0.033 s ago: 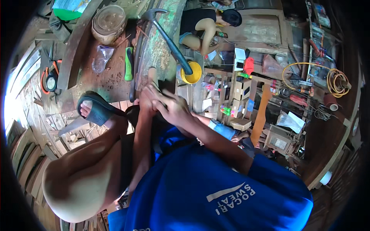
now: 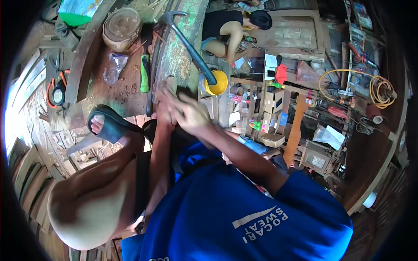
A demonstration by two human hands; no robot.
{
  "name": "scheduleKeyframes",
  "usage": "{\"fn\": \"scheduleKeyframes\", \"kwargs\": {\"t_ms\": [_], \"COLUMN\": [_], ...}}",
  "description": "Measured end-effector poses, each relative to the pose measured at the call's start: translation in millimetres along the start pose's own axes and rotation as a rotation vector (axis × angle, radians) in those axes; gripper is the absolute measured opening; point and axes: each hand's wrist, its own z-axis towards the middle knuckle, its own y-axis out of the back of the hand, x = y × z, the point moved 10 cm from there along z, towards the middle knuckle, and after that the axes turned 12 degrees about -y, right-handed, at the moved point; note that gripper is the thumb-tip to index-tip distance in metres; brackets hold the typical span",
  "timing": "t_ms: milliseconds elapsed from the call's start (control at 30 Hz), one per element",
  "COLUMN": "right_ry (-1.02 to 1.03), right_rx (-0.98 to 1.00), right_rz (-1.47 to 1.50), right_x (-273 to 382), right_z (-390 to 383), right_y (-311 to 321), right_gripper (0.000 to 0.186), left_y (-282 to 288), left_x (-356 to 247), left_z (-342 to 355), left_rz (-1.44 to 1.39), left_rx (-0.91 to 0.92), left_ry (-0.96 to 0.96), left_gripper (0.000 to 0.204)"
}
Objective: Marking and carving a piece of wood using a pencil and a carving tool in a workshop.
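Observation:
My left hand point(image 2: 163, 109) is closed around a small light-brown piece of wood point(image 2: 171, 82), whose rounded end sticks up past the fingers by the bench edge. My right hand point(image 2: 192, 116) lies over the wood and the left fingers, smeared by motion. Whether it holds anything does not show. Just beyond, a claw hammer point(image 2: 191, 48) with a dark blue handle rests on the worn plank point(image 2: 174, 56), its handle end over a yellow container point(image 2: 217, 83). A green-handled tool point(image 2: 145, 74) lies left of my hands.
On the bench stand a round dusty container point(image 2: 122, 30) and a crumpled clear plastic cup point(image 2: 115, 68). Orange-handled cutters point(image 2: 56, 89) hang at the left. My sandalled foot point(image 2: 109, 126) is raised by the bench edge. Another person point(image 2: 230, 32) sits beyond, holding a phone.
My right hand has shifted slightly over the wood, and its fingers have blurred. The left hand stays around the piece.

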Motion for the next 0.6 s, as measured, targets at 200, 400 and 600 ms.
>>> {"fn": "scheduleKeyframes", "kwargs": {"t_ms": [200,400,600], "right_ry": [-0.09,-0.246,-0.132], "right_rx": [0.009,0.028,0.029], "right_rz": [-0.257,-0.105,0.008], "right_x": [-24,-39,-33], "right_z": [74,74,80], "right_y": [-19,-10,-13], "right_gripper": [0.042,0.047,0.045], "left_y": [-35,-54,-69], "left_x": [-27,-53,-55], "left_z": [-3,-9,-20], "left_rz": [-0.224,-0.135,-0.217], "left_rx": [-0.188,-0.205,-0.083], "left_ry": [0.102,0.128,0.317], "left_gripper": [0.042,0.043,0.033]}}
